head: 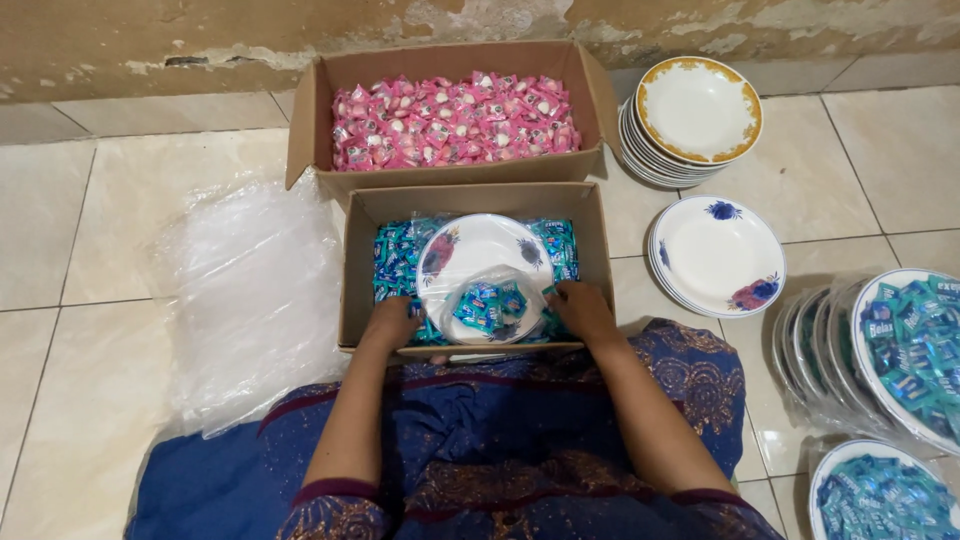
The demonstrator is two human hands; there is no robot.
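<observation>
A white plate with flower prints (478, 255) lies inside a cardboard box (360, 270) of blue wrapped candies (392, 258). A small heap of blue candies (490, 305) under clear plastic rests on the plate's near side. My left hand (392, 322) grips the plate's near left edge in the box. My right hand (578, 308) holds the near right edge, fingers on the plastic.
A second box (310, 120) of pink candies (455, 120) stands behind. Stacked gold-rimmed plates (745, 110) and flowered plates (718, 255) sit to the right. Wrapped plates of blue candies (905, 345) lean at far right. A clear plastic sheet (245, 290) lies left.
</observation>
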